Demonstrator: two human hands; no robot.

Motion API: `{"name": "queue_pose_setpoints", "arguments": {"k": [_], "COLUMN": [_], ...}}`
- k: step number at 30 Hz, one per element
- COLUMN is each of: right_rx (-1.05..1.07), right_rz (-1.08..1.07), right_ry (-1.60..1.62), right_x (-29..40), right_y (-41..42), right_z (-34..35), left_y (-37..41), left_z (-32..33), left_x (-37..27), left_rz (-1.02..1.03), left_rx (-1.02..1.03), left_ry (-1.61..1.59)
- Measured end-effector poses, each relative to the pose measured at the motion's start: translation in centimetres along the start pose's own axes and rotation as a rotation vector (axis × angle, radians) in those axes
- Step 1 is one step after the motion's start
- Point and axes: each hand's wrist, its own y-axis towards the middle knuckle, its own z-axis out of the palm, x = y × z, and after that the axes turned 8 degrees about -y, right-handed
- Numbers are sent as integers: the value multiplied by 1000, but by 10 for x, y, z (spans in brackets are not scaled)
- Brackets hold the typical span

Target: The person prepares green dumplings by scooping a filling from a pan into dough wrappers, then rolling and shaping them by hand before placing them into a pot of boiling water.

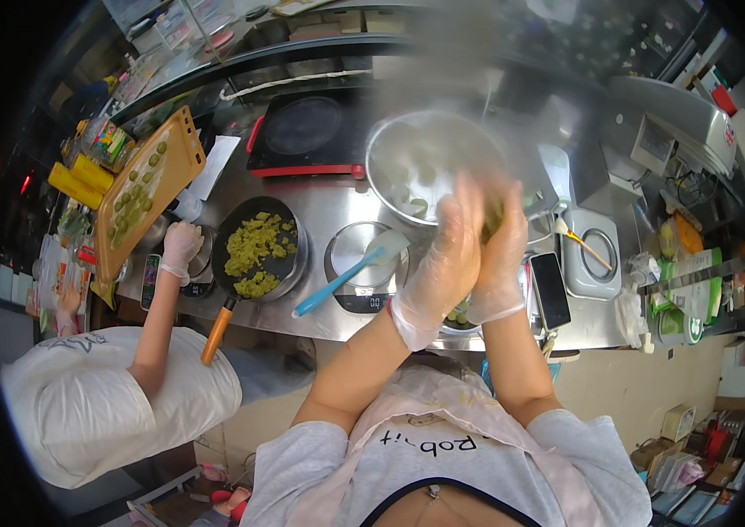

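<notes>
My left hand (441,270) and my right hand (502,263), both in clear disposable gloves, are brought together palm to palm. Between them shows a green lump of dough (493,216), blurred and mostly covered by the fingers. They are at the near right rim of a steaming metal pot (375,181), where pale liquid and a few green pieces (419,208) show through the vapour. Under my wrists, a bowl with green balls (459,317) is partly hidden. Left of my hands, a blue-handled spatula (339,282) lies across a digital scale (372,300).
A frying pan (293,283) holds crumbly green mash (257,244); its orange handle juts over the counter edge. A co-worker's gloved hand (181,247) is near a tilted tray (171,178) of green balls. An induction cooker (306,125), phone (550,290) and brush (586,245) also surround me.
</notes>
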Motion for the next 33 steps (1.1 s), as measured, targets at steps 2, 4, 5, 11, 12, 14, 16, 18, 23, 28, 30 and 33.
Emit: {"name": "queue_pose_setpoints", "arguments": {"k": [2,4,5,11,12,14,16,18,23,28,30,33], "right_rx": [-33,-202,-5,291,217,81,146,332,225,227,497,626], "right_rz": [186,339,388,492,505,544,530,496,485,385,-36,-347], "right_ry": [341,580,626,565,548,509,589,728,635,276,-439,-970], "right_x": [1,6,2,-29,-28,-16,-25,-43,-47,-28,-28,-23], "right_y": [10,17,19,16,10,-13,-13,-8,-13,-19,-27,-37], "right_z": [-21,-21,-31,-43,-33,0,-5,-16,-17,-10,-9,-8], "left_y": [-6,-16,-17,-16,-14,-10,-5,-2,1,0,-10,-7], "left_z": [0,-11,-19,-34,-32,-42,-45,-45,-58,-76,-56,-38], "left_x": [-7,-14,-11,3,6,21,27,27,40,37,15,10], "left_rz": [36,6,-26,-114,-114,94,194,194,173,173,-15,17], "left_rx": [-120,-160,-157,-184,-211,-229,-244,-282,-292,-142,-390,-498], "left_ry": [-35,-70,-37,34,17,146,200,189,94,-165,-600,-359]}}
